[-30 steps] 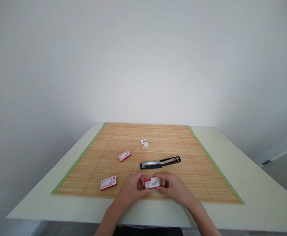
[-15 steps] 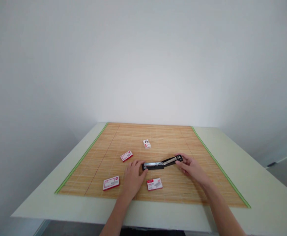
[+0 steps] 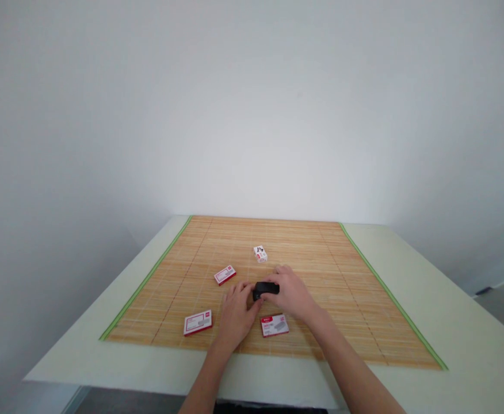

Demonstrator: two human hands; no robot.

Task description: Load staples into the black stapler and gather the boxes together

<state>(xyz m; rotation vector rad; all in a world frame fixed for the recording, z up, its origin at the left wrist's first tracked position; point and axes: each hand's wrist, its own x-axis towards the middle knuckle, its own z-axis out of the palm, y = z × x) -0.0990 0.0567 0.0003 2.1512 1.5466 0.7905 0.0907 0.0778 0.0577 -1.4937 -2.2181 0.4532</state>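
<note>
A black stapler [image 3: 266,288] lies folded together on the bamboo mat, in the middle. My left hand [image 3: 237,310] grips its left end with thumb and fingers. From the right, my right hand [image 3: 290,290] is closed around its other end, hiding that part. Just below the stapler sits a flat red-and-white box of staples [image 3: 274,325]. Left of my left hand rests another red-and-white box [image 3: 198,322]. A third flat box [image 3: 225,275] lies beyond my left hand.
A small white box [image 3: 260,253] with a dark picture on it stands farther back. The bamboo mat [image 3: 308,241] with green edges covers the middle of a pale table [image 3: 411,276]. A white wall [image 3: 256,115] rises behind the table.
The stapler was spread open with its staple channel showing; now its top is folded over. My right hand has swung left with it, close to my left hand.
</note>
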